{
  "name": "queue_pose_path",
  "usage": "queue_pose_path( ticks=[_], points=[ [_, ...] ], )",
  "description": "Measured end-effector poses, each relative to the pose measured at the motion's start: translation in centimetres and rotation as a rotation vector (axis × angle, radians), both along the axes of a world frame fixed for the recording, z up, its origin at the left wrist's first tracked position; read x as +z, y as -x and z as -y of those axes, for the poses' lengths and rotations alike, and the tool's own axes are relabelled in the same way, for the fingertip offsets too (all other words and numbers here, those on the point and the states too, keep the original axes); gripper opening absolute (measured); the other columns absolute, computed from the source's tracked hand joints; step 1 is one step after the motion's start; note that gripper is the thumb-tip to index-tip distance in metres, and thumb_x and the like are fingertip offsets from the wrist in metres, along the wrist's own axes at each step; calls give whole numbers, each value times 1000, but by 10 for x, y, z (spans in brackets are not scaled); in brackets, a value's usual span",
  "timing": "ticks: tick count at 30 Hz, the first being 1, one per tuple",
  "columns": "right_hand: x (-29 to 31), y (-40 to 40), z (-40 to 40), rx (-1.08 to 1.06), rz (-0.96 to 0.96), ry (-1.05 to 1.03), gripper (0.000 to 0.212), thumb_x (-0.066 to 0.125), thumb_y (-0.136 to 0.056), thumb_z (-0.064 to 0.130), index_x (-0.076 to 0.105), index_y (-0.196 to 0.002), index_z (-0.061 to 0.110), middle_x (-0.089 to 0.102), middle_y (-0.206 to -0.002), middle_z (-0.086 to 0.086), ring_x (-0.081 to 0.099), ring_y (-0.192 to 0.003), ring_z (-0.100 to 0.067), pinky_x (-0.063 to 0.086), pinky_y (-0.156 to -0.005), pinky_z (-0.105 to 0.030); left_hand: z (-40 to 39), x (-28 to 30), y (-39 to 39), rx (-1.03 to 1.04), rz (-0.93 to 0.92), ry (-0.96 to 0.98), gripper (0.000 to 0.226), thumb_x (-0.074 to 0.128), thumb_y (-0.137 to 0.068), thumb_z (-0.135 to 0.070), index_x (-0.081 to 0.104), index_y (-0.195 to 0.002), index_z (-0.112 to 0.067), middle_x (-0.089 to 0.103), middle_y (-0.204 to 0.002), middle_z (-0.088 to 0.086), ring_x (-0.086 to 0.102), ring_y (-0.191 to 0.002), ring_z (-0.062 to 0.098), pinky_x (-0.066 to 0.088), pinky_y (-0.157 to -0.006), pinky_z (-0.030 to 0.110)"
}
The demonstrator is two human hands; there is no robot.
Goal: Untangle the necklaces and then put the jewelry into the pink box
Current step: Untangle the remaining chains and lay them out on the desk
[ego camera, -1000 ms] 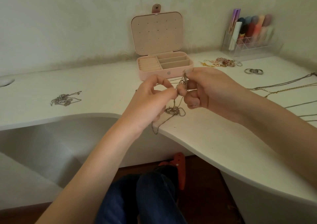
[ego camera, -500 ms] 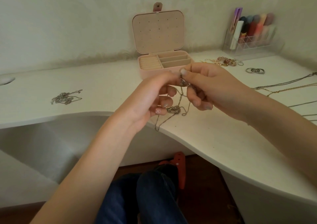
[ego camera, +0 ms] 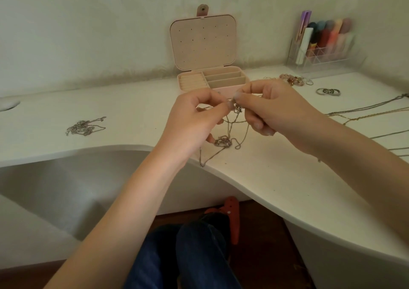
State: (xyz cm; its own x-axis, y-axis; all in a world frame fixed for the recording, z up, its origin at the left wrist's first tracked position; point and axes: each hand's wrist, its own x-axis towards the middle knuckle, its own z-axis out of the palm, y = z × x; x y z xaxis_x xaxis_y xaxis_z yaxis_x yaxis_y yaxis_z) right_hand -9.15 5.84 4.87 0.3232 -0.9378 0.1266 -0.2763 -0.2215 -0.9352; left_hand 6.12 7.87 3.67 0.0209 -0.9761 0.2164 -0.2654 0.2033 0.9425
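A tangle of thin silver necklaces (ego camera: 223,143) hangs from between my hands down to the white desk (ego camera: 137,109), its lower knot lying near the desk's curved edge. My left hand (ego camera: 194,120) and my right hand (ego camera: 272,109) meet above it, each pinching the upper knot of the chains with thumb and fingertips. Just behind my hands stands the pink box (ego camera: 205,43), its lid upright and its compartments showing nothing inside; my hands hide its front wall.
Another silver chain pile (ego camera: 85,127) lies on the desk at the left. Several straight chains (ego camera: 367,111) stretch out at the right, with rings (ego camera: 327,91) and a pinkish jewelry heap (ego camera: 292,79) behind them. A clear organizer (ego camera: 323,43) of cosmetics stands at the back right.
Both hands have lifted slightly and closed together on the upper knot; the fingertips have shifted their pinch. The lower knot stays on the desk.
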Motion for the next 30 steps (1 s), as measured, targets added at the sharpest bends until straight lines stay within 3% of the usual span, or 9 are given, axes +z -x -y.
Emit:
queue_pose_path(
  ticks=[4,7,10,12,16,23,27,30],
  points=[
    [1,1,0,93,-2,-64,32,45,-99,23,66,-75,25,35,-43,3,26,-35,-11,20,-39,-20,-2,2,2,-53,-87,-67,13,56,-92,-15,61,-79,-15,64,-79,-6,56,-55,7,32,-37,19],
    [5,1,-2,160,-23,-144,41,37,-99,20,57,-64,21,24,-48,2,18,-40,-13,13,-47,-27,-2,1,3,-112,-174,-110,14,51,-95,-15,56,-81,-16,62,-67,-7,49,-49,9,26,-37,16],
    [8,3,-4,195,-37,-206,58,32,-99,21,63,-52,33,17,-48,5,13,-41,-13,11,-47,-29,1,-1,3,-121,-187,-108,18,53,-96,-19,55,-78,-19,49,-59,-7,38,-45,7,22,-36,15],
    [10,6,-3,214,4,-247,54,31,-100,25,60,-54,30,15,-49,6,11,-41,-12,9,-47,-29,2,-2,2,-126,-156,-85,19,55,-95,-21,56,-76,-20,39,-61,-5,33,-43,6,20,-37,15],
    [9,12,3,220,41,-296,44,36,-97,43,36,-61,19,16,-48,6,13,-42,-12,11,-47,-29,3,-4,2,-119,-112,-40,17,55,-95,-19,55,-78,-18,34,-56,-9,32,-38,4,20,-37,15],
    [12,22,10,56,128,-219,40,52,-93,38,56,-57,20,34,-51,6,28,-45,-10,21,-41,-20,8,-10,-8,36,32,89,17,54,-95,-20,53,-78,-19,37,-50,-6,42,-35,10,27,-36,14],
    [14,24,11,39,135,-170,28,54,-93,34,71,-79,18,32,-45,8,27,-42,-9,21,-42,-19,10,-12,-11,111,207,209,18,55,-95,-23,52,-77,-27,42,-54,-5,49,-38,12,33,-41,15],
    [16,26,9,37,-14,-62,27,56,-91,37,75,-92,18,33,-40,6,27,-39,-9,31,-48,-18,10,-10,-14,202,312,303,11,56,-94,-23,56,-83,-22,46,-56,-3,53,-44,18,41,-47,26]
  ],
)
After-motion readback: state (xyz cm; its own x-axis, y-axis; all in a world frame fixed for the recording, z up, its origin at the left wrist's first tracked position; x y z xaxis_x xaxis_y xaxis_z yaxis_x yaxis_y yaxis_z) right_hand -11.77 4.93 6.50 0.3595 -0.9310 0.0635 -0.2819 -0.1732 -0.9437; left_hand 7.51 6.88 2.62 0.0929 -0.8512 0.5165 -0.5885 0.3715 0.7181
